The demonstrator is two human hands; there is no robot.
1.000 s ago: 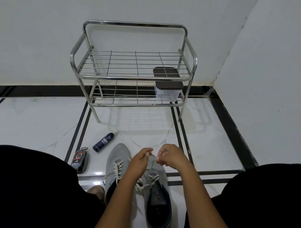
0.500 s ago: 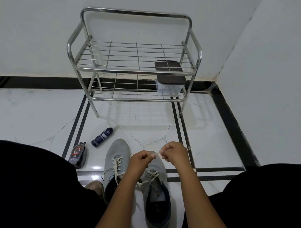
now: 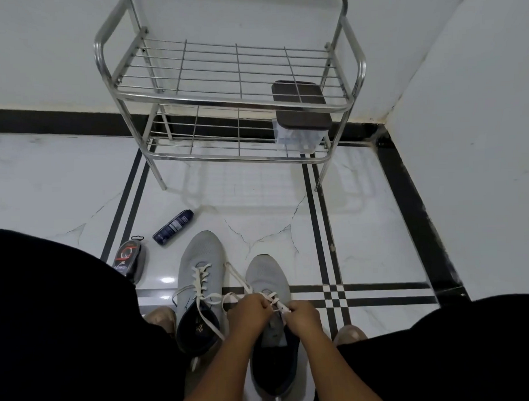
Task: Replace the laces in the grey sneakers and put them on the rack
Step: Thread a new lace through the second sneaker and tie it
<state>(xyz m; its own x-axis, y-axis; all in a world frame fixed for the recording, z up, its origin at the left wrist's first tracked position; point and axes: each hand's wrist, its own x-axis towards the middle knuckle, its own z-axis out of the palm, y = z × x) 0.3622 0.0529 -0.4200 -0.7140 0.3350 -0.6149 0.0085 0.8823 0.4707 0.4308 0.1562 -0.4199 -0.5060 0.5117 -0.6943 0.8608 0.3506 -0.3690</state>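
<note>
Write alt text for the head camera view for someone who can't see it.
Both hands, left hand and right hand, pinch a white lace over the right grey sneaker on the tiled floor. The left grey sneaker sits beside it, a steel shoe rack stands beyond.

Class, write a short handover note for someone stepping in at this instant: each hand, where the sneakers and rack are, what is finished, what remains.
Left hand and right hand: each pinches the white lace over the right sneaker.
Left sneaker: on the floor alongside, laced, ends loose.
Rack: ahead by the wall, holding only a lidded box on its lower shelf.
Done: left sneaker threaded.
Left: finish lacing the right sneaker, tie both, set the pair on the rack.
</note>
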